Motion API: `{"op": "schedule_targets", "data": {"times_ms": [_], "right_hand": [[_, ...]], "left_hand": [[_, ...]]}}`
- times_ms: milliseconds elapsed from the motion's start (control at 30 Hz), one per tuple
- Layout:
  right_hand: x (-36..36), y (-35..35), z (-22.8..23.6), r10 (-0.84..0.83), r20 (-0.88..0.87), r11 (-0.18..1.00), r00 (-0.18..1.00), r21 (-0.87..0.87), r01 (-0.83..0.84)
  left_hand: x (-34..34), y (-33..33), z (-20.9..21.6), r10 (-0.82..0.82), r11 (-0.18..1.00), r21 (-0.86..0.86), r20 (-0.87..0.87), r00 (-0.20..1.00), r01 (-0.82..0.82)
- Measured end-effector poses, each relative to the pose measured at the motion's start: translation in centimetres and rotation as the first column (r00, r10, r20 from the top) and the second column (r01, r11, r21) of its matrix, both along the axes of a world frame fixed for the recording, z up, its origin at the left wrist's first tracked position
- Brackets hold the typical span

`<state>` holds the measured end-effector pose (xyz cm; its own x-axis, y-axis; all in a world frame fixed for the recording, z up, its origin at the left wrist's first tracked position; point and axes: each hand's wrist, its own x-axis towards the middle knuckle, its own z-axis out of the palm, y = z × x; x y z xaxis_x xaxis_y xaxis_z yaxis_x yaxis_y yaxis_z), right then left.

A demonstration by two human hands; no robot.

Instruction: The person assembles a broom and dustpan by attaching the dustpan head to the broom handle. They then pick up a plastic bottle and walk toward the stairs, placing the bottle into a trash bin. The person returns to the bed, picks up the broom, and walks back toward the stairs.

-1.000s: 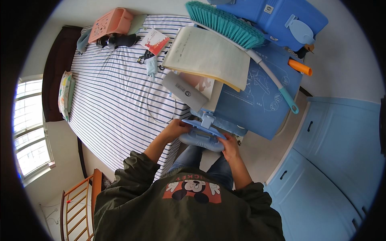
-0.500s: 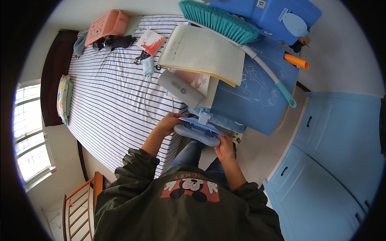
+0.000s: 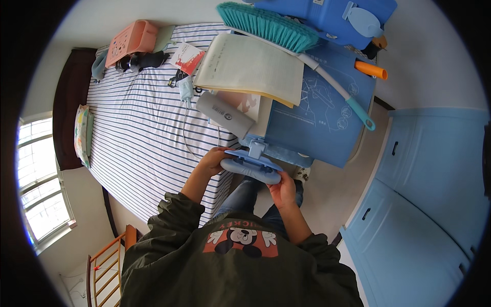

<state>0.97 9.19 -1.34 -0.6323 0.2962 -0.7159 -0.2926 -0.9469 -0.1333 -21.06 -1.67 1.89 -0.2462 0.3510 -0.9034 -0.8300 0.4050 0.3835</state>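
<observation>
A light blue plastic head with a thick rounded pad [image 3: 250, 170], which looks like a sponge mop head, is level in front of my body. My left hand [image 3: 211, 160] grips its left end, fingers on the upper edge. At the right end my right hand [image 3: 284, 190] pinches the pad's corner between thumb and fingers. A pale blue square joint [image 3: 257, 149] stands up from the middle of the head. Just beyond it lies a grey cylinder [image 3: 225, 113] with printing on its side, close to the table's near edge. Whether the joint touches the table is hard to tell.
The blue table [image 3: 327, 138] holds an open notebook [image 3: 250, 66], a teal-bristled brush [image 3: 271, 30] with a long handle and an orange tube [image 3: 371, 69]. On the left, the striped bed [image 3: 138, 112] carries a pink basket [image 3: 132, 43]. Blue cabinets [image 3: 409, 189] stand at right.
The view has shifted slightly, so the table and bed sit a little differently. My right-hand fingers have spread slightly lower along the pad's end; both hands keep the same piece.
</observation>
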Motion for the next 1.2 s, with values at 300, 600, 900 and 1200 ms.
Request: {"op": "schedule_targets", "data": {"times_ms": [300, 600, 900, 1200], "right_hand": [[-0.1, -0.5, 0.0, -0.075, 0.01, 0.994, 0.997, -0.078, 0.075], [-0.9, -0.5, 2.3, -0.169, -0.022, 0.981, 0.985, -0.103, 0.166], [-0.8, -0.6, 2.5, -0.152, -0.038, 0.984, 0.988, -0.097, 0.148], [-0.8, -0.4, 2.7, -0.122, -0.04, 0.988, 0.992, -0.097, 0.118]], "left_hand": [[0.6, -0.6, -0.1, 0.105, 0.986, 0.117, 0.105, 0.989, -0.117], [1.0, -1.3, -0.7, 0.146, 0.98, 0.118, 0.135, 0.98, -0.162], [1.7, -1.3, 1.5, 0.197, 0.956, 0.186, 0.17, 0.965, -0.228], [2.2, -1.7, 2.0, 0.215, 0.936, 0.256, 0.124, 0.969, -0.24]]}}
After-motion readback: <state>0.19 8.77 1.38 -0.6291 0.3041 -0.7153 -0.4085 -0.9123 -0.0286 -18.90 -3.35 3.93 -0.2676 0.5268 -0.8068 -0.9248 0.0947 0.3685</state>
